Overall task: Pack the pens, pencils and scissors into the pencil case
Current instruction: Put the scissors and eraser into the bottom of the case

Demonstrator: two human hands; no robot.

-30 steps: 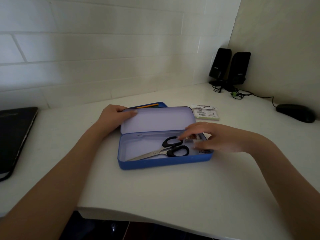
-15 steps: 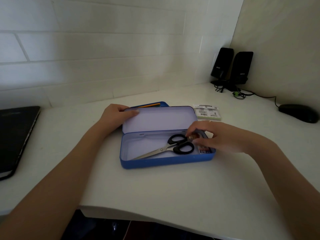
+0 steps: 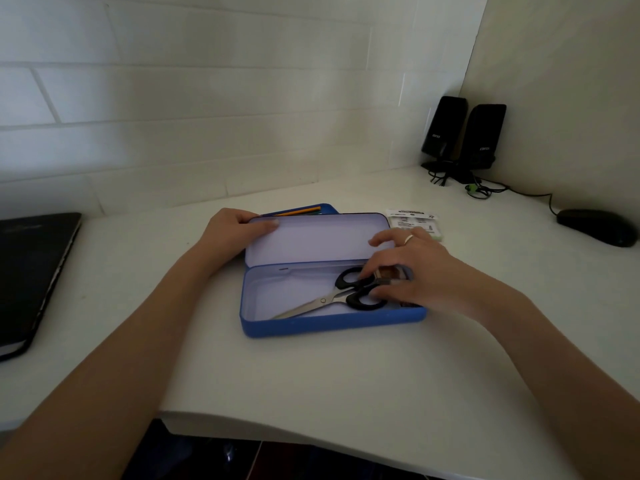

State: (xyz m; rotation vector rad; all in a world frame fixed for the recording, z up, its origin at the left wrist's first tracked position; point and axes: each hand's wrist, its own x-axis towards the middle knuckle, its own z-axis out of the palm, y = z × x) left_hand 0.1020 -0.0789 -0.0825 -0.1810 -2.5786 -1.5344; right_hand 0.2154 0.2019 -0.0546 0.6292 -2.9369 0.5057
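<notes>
The left hand (image 3: 232,233) grips the upper-left corner of the open lid of the blue pencil case (image 3: 332,323), thumb on the inner face. The right hand (image 3: 412,271) reaches into the tray; its fingertips (image 3: 375,292) rest, curled, on the black handles of the scissors (image 3: 346,292), blades pointing away toward the tray's left. Whether they actually grasp is unclear.

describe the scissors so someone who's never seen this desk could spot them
Find the open blue pencil case mid-desk. The scissors lie inside its lower tray, blades pointing left, under the right hand. Black loop handles and silver blades mark them out.
</notes>
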